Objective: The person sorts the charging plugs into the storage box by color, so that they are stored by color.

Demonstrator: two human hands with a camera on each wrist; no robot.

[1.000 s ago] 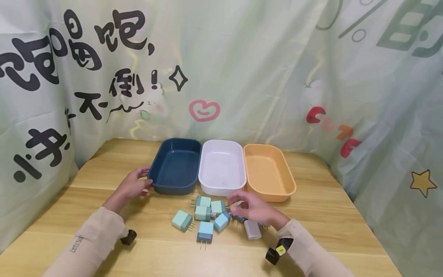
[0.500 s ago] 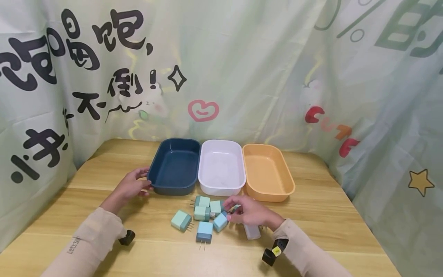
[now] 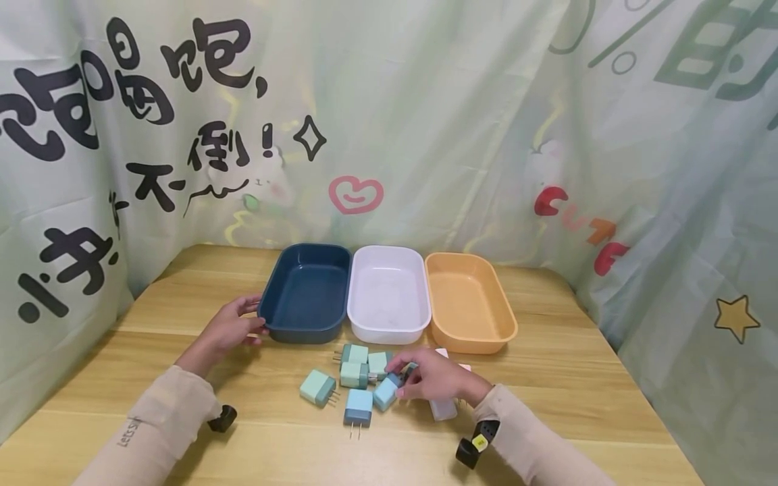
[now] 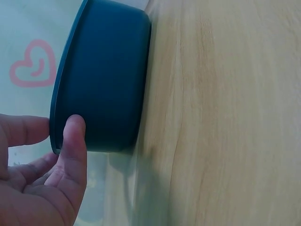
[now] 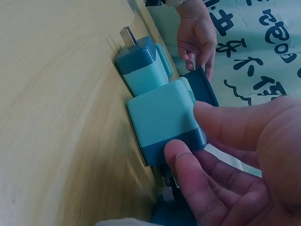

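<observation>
On the left, my left hand (image 3: pixel 234 322) holds the near left corner of a dark blue plastic tray (image 3: pixel 306 334). The left wrist view has the thumb against the tray's outer wall (image 4: pixel 103 75) and a finger at its rim. My right hand (image 3: pixel 434 374) reaches over a cluster of plug-in chargers and pinches a light blue one with a darker base (image 3: pixel 385 393). Seen from the right wrist, its fingertips sit on the charger's (image 5: pixel 162 115) edge and dark base. Another light blue charger (image 3: pixel 358 407) lies beside it, prongs toward me. Part of the cluster is hidden under the right hand.
A white tray (image 3: pixel 389 335) and an orange tray (image 3: pixel 474 345) stand side by side to the right of the blue one. Several mint chargers, one at the left (image 3: pixel 317 387), lie on the wooden table (image 3: pixel 243 445). A lilac charger (image 3: pixel 444 409) shows below the right hand.
The right hand has moved left and slightly down, from above the right part of the cluster onto the light blue charger. The left hand stays at the blue tray.
</observation>
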